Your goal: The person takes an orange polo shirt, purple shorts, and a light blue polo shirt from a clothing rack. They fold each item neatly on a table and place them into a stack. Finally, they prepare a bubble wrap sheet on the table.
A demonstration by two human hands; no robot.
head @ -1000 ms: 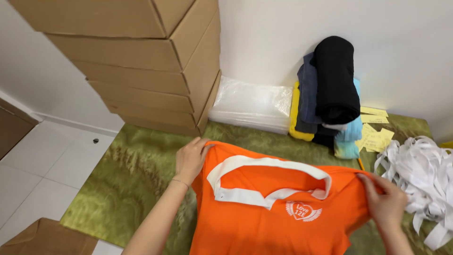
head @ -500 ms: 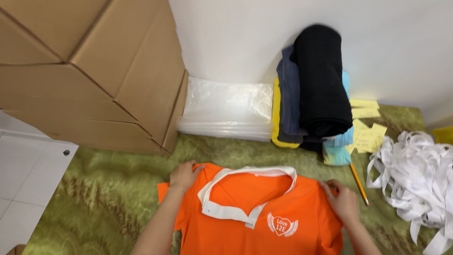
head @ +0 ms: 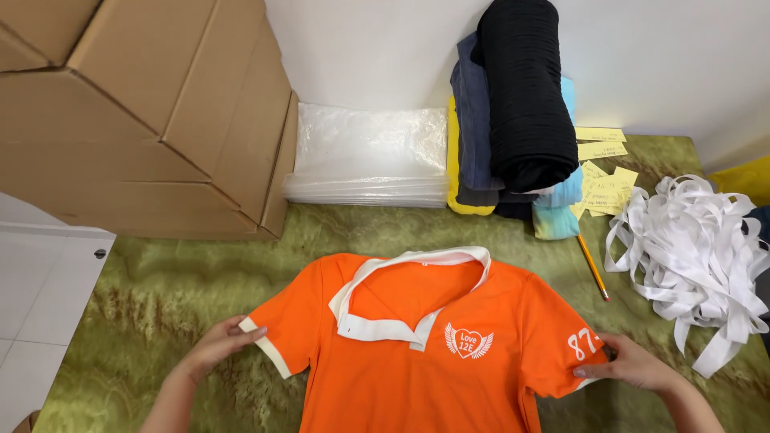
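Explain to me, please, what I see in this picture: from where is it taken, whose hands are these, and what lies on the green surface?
There is no machine here. A person wears a camera on the head, so this single view looks down at that person's own two bare hands.

The left hand touches the cuff of one short sleeve of an orange polo shirt, and the right hand pinches the other sleeve. The shirt lies flat, front up, with a white collar, on a green marbled table.

Behind the shirt you see a stack of clear plastic bags, a pile of folded clothes against the wall, some yellow paper slips, a pencil and a heap of white ribbon. Large cardboard boxes stand at the left.
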